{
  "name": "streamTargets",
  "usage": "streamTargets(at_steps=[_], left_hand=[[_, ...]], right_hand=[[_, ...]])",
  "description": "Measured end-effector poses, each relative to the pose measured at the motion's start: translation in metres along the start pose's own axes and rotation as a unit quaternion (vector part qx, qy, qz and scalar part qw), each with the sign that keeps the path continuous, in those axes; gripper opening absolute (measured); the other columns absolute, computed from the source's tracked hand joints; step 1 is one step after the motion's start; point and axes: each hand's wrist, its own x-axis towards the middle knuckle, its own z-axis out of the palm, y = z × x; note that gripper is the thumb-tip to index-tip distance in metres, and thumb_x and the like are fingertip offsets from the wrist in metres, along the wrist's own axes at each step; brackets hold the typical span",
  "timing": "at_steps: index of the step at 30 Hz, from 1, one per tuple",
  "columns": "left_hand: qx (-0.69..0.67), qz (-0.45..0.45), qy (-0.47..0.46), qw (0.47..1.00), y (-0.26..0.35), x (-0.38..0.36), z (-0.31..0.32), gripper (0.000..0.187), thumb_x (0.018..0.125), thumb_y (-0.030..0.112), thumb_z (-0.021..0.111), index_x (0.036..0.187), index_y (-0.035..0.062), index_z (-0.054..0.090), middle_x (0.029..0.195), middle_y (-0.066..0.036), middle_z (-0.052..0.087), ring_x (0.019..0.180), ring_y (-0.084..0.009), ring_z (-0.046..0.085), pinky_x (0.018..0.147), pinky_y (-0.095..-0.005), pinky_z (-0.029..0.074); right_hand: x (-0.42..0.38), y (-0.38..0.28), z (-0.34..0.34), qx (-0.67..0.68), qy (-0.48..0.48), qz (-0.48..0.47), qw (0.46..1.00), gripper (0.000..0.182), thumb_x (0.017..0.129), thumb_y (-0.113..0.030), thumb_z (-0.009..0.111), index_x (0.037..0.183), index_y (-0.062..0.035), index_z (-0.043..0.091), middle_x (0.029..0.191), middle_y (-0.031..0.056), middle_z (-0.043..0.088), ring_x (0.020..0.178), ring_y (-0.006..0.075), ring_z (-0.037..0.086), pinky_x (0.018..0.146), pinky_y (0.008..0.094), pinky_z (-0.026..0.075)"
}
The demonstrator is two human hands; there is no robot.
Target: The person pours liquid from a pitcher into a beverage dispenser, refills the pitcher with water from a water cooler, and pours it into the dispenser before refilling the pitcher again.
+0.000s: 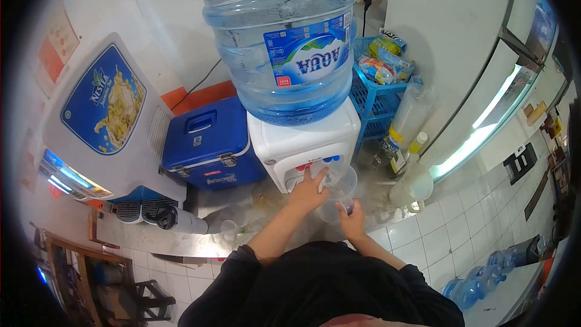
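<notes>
At twelve o'clock, our left hand (308,194) forks fingers to span both dispenser taps (332,158); our right hand (353,220) grips a clear container (346,185), steadying it.

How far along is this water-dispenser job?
Done: bottle seated upside down on the dispenser. In hand: the right hand holds a clear container by the front; the left hand has its fingers at the taps. Left: probably any filling, then removing the container; its water level is unclear.

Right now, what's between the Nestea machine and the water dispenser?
A blue cooler box, lid closed, stands between the Nestea machine and the water dispenser. The head view shows it.
</notes>
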Motion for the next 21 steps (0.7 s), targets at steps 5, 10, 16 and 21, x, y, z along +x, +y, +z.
streamTargets(at_steps=[5,10,16,21], left_hand=[[0.084,0.060,-0.029,0.994,0.009,0.003,-0.012,0.065,0.081,0.045,0.048,0.140,0.0344,0.022,0.133,-0.038,0.026,0.077,-0.0437,0.062,0.065,-0.0424,0.053],[0.109,0.079,0.017,0.991,0.013,0.008,-0.007,0.067,0.083,0.057,0.045,0.141,0.0374,0.017,0.123,-0.039,0.036,0.068,-0.0395,0.063,0.057,-0.0418,0.052],[0.113,0.124,0.126,0.978,0.018,0.006,-0.016,0.062,0.083,0.055,0.047,0.139,0.0388,0.025,0.105,-0.031,0.049,0.059,-0.0341,0.061,0.056,-0.0405,0.051],[0.123,0.132,0.105,0.978,0.022,0.011,-0.021,0.056,0.083,0.053,0.049,0.135,0.0388,0.033,0.101,-0.025,0.050,0.067,-0.0325,0.061,0.058,-0.0402,0.050]], right_hand=[[-0.001,-0.009,-0.004,0.026,-0.001,0.001,1.000,0.027,0.079,-0.022,0.069,0.087,-0.0008,0.053,0.069,0.0107,0.058,0.059,0.0168,0.052,0.056,0.0313,0.043],[-0.001,-0.008,-0.004,0.036,-0.008,0.032,0.999,0.028,0.079,-0.022,0.068,0.087,-0.0008,0.053,0.069,0.0110,0.058,0.060,0.0175,0.053,0.057,0.0318,0.043],[0.000,0.002,0.000,-0.001,0.010,-0.004,1.000,0.028,0.080,-0.024,0.068,0.087,-0.0008,0.053,0.069,0.0110,0.058,0.060,0.0173,0.052,0.057,0.0322,0.043],[0.001,-0.008,-0.006,0.022,-0.010,0.023,0.999,0.030,0.080,-0.025,0.068,0.089,-0.0006,0.053,0.069,0.0112,0.057,0.060,0.0173,0.052,0.057,0.0324,0.043]])
